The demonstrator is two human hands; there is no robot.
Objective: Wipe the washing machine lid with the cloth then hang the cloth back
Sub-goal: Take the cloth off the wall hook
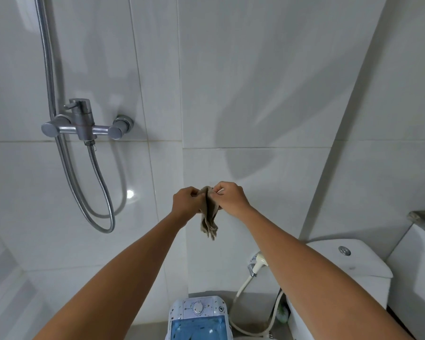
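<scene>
The cloth [209, 214] is small, soft and light; it hangs limp, high above the washing machine lid [198, 328]. Both hands, left hand [186, 201] and right hand [228, 198], pinch its top edge, perhaps at a hidden hook.

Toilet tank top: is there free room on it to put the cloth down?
Yes. The toilet tank lid is bare around its flush button. The washing machine lid also looks bare. Beside the toilet, the bidet sprayer and hose crowd the gap.
</scene>
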